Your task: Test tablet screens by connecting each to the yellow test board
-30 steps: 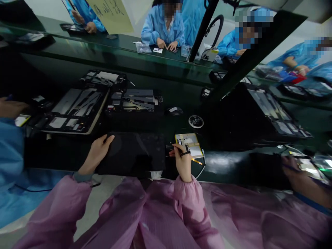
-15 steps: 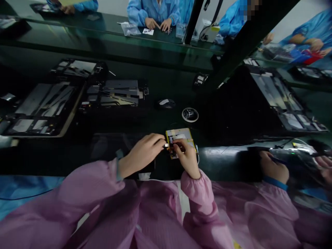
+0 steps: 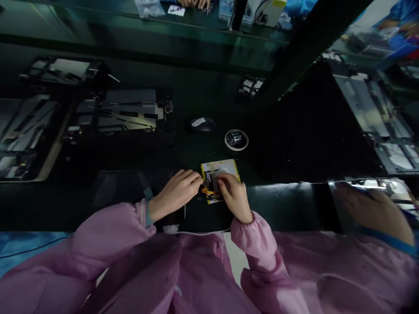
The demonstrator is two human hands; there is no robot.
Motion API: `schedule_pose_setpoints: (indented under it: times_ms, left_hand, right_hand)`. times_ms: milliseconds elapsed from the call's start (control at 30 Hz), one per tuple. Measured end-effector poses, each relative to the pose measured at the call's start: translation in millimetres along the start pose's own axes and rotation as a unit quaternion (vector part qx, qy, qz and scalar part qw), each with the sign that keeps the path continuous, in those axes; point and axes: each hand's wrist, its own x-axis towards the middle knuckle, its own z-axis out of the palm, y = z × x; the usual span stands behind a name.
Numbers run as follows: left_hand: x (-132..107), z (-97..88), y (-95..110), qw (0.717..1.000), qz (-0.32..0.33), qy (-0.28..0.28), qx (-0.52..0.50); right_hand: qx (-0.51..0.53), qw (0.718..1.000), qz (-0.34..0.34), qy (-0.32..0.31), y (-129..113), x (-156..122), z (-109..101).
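A small yellow-edged sheet of parts (image 3: 220, 170) lies on the dark bench in front of me. My left hand (image 3: 178, 192) rests at its left edge, fingers curled and pinched against an orange strip (image 3: 207, 191). From the right, my right hand (image 3: 233, 195) presses down on the sheet with closed fingers. Whether it holds a tool is hidden. A dark flat mat (image 3: 121, 187) lies left of my left hand. Both sleeves are pink.
A small round dish (image 3: 236, 140) and a dark mouse-like object (image 3: 201, 124) sit beyond the sheet. Opened devices in trays (image 3: 121, 114) lie at the left and at the right (image 3: 369, 109). Another person's hand (image 3: 373, 209) works at my right.
My left hand left the dark mat and came right to the yellow sheet. My right hand moved onto the sheet. The view tilted down.
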Motion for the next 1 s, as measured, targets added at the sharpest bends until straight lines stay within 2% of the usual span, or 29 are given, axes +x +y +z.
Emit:
schedule_pose_setpoints:
  times_ms: [167,333,1000]
  left_hand:
    - [-5.1,2.4,-2.8,1.000,0.007,-0.020,0.002]
    - [-5.6,1.8,-1.2,0.999,-0.002,-0.032,0.008]
    - [-7.0,5.6,-2.1,1.000,0.004,-0.003,-0.011]
  right_hand:
    - [-0.038,0.999,-0.036,0.007,4.7,-0.6,11.4]
    - [-0.046,0.998,-0.041,-0.001,4.5,-1.8,12.4]
    - [-0.046,0.998,-0.052,0.002,7.7,-2.2,15.1]
